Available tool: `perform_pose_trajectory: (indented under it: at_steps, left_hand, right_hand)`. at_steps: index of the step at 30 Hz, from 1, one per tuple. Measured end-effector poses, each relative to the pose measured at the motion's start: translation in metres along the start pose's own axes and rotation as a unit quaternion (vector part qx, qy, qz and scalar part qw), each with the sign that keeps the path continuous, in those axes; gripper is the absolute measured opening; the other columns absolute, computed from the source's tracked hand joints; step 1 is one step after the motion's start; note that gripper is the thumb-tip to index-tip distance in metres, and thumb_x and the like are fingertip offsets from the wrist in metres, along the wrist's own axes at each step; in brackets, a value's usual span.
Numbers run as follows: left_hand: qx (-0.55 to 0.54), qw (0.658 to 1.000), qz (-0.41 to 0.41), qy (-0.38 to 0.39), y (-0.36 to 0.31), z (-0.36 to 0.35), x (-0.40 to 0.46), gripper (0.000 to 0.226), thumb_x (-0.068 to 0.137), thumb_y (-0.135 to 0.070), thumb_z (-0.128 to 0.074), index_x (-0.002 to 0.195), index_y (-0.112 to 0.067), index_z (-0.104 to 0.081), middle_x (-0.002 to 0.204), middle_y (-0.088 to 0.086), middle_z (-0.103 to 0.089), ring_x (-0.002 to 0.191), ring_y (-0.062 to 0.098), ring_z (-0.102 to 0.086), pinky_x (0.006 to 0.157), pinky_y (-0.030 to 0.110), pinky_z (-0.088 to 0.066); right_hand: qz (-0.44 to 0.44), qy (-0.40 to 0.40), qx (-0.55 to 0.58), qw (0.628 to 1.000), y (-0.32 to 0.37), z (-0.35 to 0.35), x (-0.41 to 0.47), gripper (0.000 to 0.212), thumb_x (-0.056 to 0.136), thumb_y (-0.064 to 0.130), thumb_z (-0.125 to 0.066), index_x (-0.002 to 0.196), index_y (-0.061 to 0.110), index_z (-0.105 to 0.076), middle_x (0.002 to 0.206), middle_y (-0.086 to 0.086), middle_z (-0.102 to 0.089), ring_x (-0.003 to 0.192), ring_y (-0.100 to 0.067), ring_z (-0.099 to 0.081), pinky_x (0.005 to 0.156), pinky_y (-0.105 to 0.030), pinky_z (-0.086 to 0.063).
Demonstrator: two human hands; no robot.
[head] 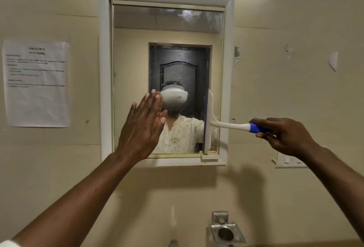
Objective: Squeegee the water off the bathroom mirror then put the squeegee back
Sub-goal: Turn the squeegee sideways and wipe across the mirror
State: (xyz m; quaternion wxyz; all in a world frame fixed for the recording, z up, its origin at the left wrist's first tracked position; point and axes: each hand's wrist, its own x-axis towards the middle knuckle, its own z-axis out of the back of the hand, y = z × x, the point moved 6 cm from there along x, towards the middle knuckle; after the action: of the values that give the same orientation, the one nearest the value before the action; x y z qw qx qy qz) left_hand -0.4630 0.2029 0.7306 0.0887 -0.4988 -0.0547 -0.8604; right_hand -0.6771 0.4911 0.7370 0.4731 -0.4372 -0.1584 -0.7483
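Observation:
The bathroom mirror (134, 53) hangs in a white frame on the beige wall, with water streaks across its upper glass. My right hand (283, 134) grips the blue end of the squeegee handle. The white squeegee (209, 122) has its blade standing vertically against the glass near the mirror's right edge, its lower end down at the bottom frame. My left hand (142, 126) is raised flat with fingers together, in front of the lower left part of the mirror. Whether it touches the glass I cannot tell.
A printed paper sheet (36, 83) is taped to the wall left of the mirror. A white wall holder (289, 161) sits low to the right. A metal cup holder (226, 229) and a tap top (173, 242) are below the mirror.

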Motion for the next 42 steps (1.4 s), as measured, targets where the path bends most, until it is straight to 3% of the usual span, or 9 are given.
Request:
perform_pose_trajectory:
  at_steps: [4,9,13,17,23,26,32,38,42]
  left_hand:
    - [-0.002,1.000,-0.010,-0.004,-0.016,-0.002,0.003,0.062,0.093,-0.052,-0.005,0.149,-0.027,0.007,0.158,-0.008,0.011,0.145,0.006,0.012,0.114,0.025,0.017]
    - [0.001,1.000,-0.004,-0.011,-0.011,0.011,-0.004,0.061,0.094,-0.051,-0.005,0.150,-0.029,0.006,0.158,-0.010,0.012,0.144,0.004,0.013,0.113,0.021,0.020]
    - [0.000,1.000,0.003,-0.016,0.006,0.030,-0.014,0.056,0.097,-0.046,-0.014,0.144,-0.038,0.016,0.157,-0.012,0.012,0.145,0.004,0.011,0.118,0.030,0.011]
    - [0.023,0.999,0.028,-0.005,0.024,0.045,-0.022,0.058,0.096,-0.046,-0.015,0.146,-0.031,0.010,0.159,-0.007,0.009,0.146,0.007,0.010,0.120,0.040,0.002]
    - [0.039,0.998,0.041,-0.013,0.045,0.070,-0.037,0.059,0.096,-0.045,-0.018,0.146,-0.029,0.009,0.159,-0.005,0.009,0.145,0.008,0.010,0.120,0.040,0.002]
    - [0.035,0.998,0.045,-0.017,0.052,0.076,-0.041,0.059,0.096,-0.044,-0.019,0.146,-0.030,0.010,0.159,-0.005,0.008,0.145,0.007,0.009,0.120,0.041,-0.001]
    - [0.048,0.997,0.053,-0.028,0.067,0.087,-0.045,0.062,0.096,-0.046,-0.017,0.150,-0.024,0.004,0.159,-0.008,0.010,0.144,0.003,0.012,0.119,0.033,0.006]
    - [0.071,0.995,0.061,-0.023,0.086,0.102,-0.058,0.062,0.098,-0.046,-0.017,0.151,-0.024,0.005,0.160,-0.005,0.009,0.146,0.007,0.010,0.119,0.033,0.005]
    - [0.078,0.994,0.078,-0.018,0.106,0.109,-0.070,0.063,0.096,-0.051,-0.011,0.151,-0.024,0.005,0.160,-0.006,0.009,0.145,0.006,0.010,0.119,0.034,0.004]
  right_hand:
    - [-0.002,0.014,-0.019,1.000,-0.005,0.007,-0.006,0.038,0.080,0.031,-0.069,0.117,0.036,-0.061,0.076,0.005,-0.067,0.056,-0.021,-0.055,0.046,-0.031,-0.047]
    - [0.010,0.020,-0.040,0.999,-0.004,0.014,-0.003,0.039,0.077,0.027,-0.073,0.114,0.031,-0.064,0.071,0.004,-0.066,0.051,-0.021,-0.053,0.044,-0.022,-0.036]
    - [0.003,0.028,-0.054,0.998,-0.012,0.021,-0.004,0.043,0.075,0.025,-0.076,0.116,0.031,-0.065,0.072,0.004,-0.066,0.049,-0.020,-0.051,0.041,-0.025,-0.040]
    - [-0.008,0.033,-0.066,0.997,-0.015,0.024,-0.003,0.046,0.074,0.025,-0.076,0.118,0.032,-0.064,0.071,0.005,-0.065,0.047,-0.019,-0.051,0.038,-0.025,-0.041]
    - [-0.030,0.042,-0.036,0.998,-0.018,0.021,-0.004,0.051,0.076,0.033,-0.072,0.122,0.046,-0.055,0.074,0.010,-0.064,0.053,-0.017,-0.055,0.041,-0.038,-0.049]
    - [-0.043,0.016,0.039,0.998,0.004,0.023,-0.003,0.048,0.075,0.045,-0.062,0.122,0.046,-0.055,0.088,0.007,-0.072,0.063,-0.017,-0.062,0.048,-0.037,-0.052]
    - [0.019,-0.005,0.073,0.997,0.103,-0.001,0.026,0.052,0.075,0.024,-0.076,0.124,0.024,-0.061,0.088,-0.008,-0.074,0.061,-0.023,-0.064,0.057,-0.025,-0.047]
    - [0.087,0.008,0.089,0.992,0.190,-0.043,0.051,0.050,0.080,0.032,-0.070,0.129,0.030,-0.057,0.100,-0.008,-0.074,0.070,-0.024,-0.067,0.066,-0.025,-0.048]
    - [0.096,-0.011,0.091,0.991,0.216,-0.061,0.064,0.051,0.080,0.034,-0.070,0.129,0.030,-0.056,0.097,-0.007,-0.075,0.068,-0.022,-0.066,0.064,-0.023,-0.043]
